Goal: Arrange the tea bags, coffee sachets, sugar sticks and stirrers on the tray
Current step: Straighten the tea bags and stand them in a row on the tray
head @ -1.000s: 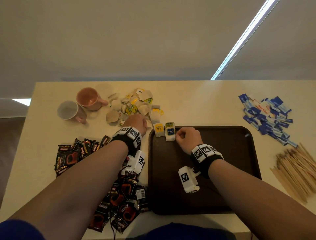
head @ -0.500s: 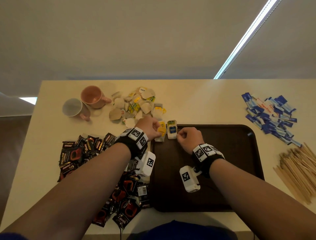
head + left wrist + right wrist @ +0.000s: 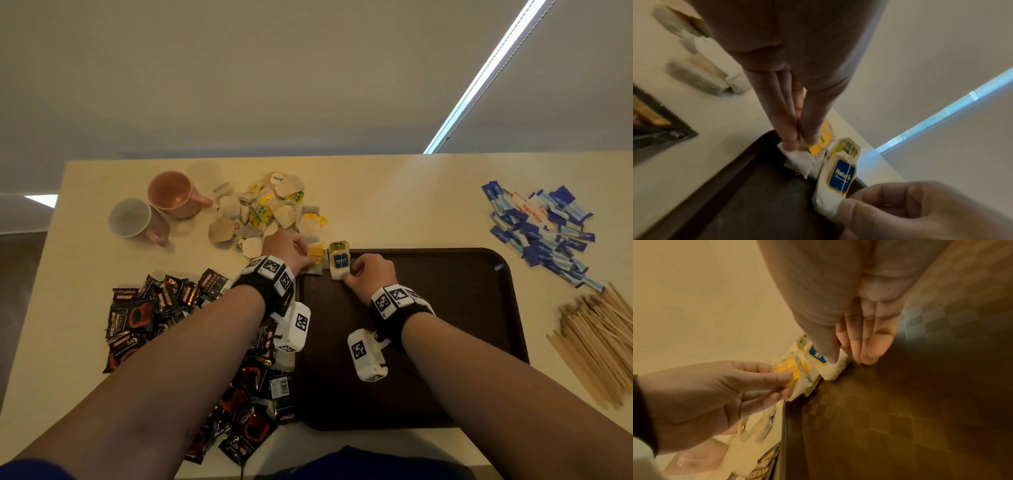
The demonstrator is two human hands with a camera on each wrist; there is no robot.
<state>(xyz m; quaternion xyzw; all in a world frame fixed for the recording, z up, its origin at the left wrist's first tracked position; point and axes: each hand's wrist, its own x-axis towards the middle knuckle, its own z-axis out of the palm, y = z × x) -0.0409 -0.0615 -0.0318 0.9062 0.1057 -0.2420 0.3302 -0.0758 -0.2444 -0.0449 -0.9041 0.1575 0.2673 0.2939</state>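
Here, white tea bag (image 3: 835, 175), blue label, string.

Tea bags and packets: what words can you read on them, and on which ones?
"Nature's" (head view; left wrist view shows "Natur's"): blue label of the tea bag the right hand pinches.
"YATE", cut off: white tag in the tea bag pile.
"SUPREME": black coffee sachet.
"Tapa King", roughly: a white sugar stick.
Yellow tag pinched by the left hand: too blurred.
Other packets and the wristband markers: no readable words.

Office tea corner: mugs (image 3: 168, 195), sachet heaps (image 3: 150, 315), tray (image 3: 462, 308)
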